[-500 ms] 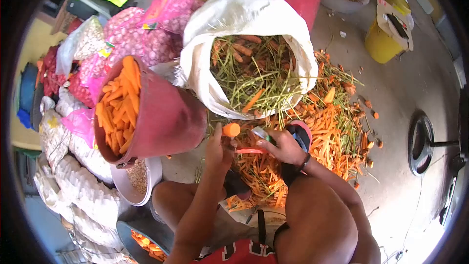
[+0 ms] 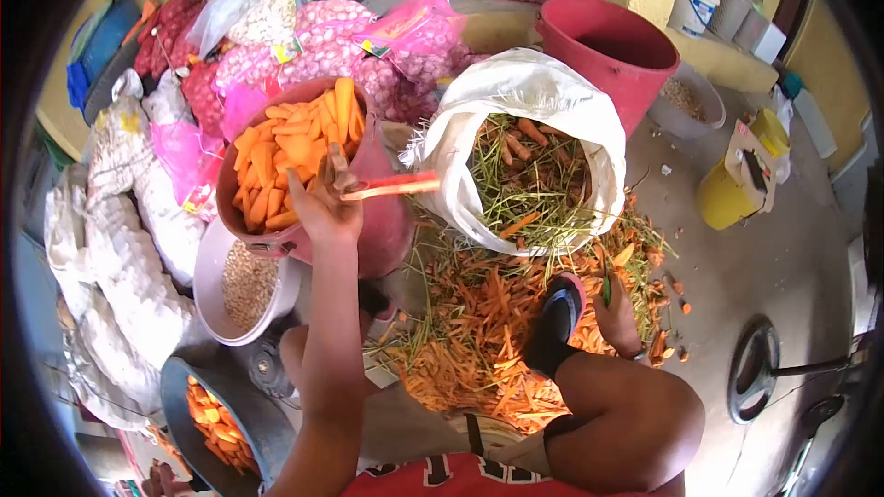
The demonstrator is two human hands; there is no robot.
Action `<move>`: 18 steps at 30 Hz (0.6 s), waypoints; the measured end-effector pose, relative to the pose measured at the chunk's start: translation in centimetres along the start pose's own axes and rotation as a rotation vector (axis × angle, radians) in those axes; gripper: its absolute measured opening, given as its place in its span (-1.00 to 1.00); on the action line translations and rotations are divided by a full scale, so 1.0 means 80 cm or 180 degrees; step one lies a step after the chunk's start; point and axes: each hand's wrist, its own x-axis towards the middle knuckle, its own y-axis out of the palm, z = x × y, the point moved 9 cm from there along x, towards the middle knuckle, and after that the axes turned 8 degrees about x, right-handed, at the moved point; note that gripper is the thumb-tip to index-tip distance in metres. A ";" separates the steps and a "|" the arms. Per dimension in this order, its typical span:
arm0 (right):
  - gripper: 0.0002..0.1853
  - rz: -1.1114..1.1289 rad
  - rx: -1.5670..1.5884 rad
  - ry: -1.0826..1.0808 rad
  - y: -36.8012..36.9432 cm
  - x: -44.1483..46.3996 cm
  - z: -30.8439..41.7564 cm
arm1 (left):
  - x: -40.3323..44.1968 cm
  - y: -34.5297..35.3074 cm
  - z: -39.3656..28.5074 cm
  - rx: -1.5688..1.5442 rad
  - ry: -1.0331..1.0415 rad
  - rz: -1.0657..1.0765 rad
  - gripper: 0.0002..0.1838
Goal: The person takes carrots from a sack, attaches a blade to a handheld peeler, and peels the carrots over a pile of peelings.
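Observation:
My left hand [image 2: 330, 202] is at the mouth of a tilted red bucket [image 2: 373, 230] filled with peeled carrots [image 2: 293, 143]. Its fingers are partly spread, and a slim red-orange tool [image 2: 394, 186], its kind unclear, sticks out rightward from between them. Low over the heap of orange peelings [image 2: 488, 313], my right hand [image 2: 617, 313] is beside my foot in a dark shoe [image 2: 555, 317]. A small green-handled tool [image 2: 606, 292] shows in its fingers, partly hidden. Beyond stands an open white sack [image 2: 451, 161] holding unpeeled carrots [image 2: 527, 133] and green stalks.
A white basin [image 2: 204, 267] of pale pieces and a dark tub [image 2: 180, 405] with carrots sit at left. Behind lie pink net bags [image 2: 331, 28] and white sacks [image 2: 120, 304]. An empty red bucket [image 2: 575, 32], a yellow container [image 2: 723, 198] and a black stand base [image 2: 753, 368] are rightward.
The view has shifted. My left hand has moved from in front of the white sack to the carrot bucket and no longer holds the carrot. My right hand has moved right, down to the peelings.

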 end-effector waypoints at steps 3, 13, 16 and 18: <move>-0.56 0.0601 -0.0272 0.0173 -0.021 0.044 0.056 | -0.015 0.039 0.036 0.0633 0.0017 0.0016 -0.39; -0.51 0.1747 0.2207 0.1463 0.116 0.080 0.079 | -0.084 0.084 0.239 0.0304 -0.0978 0.0502 -0.49; -0.65 0.1601 0.2063 0.1606 0.132 0.073 0.038 | -0.072 0.069 0.260 0.0824 -0.1411 0.0986 -0.56; -0.74 0.1251 0.1918 0.1302 0.142 0.070 -0.008 | -0.065 0.051 0.273 0.1681 -0.1688 0.1210 -0.60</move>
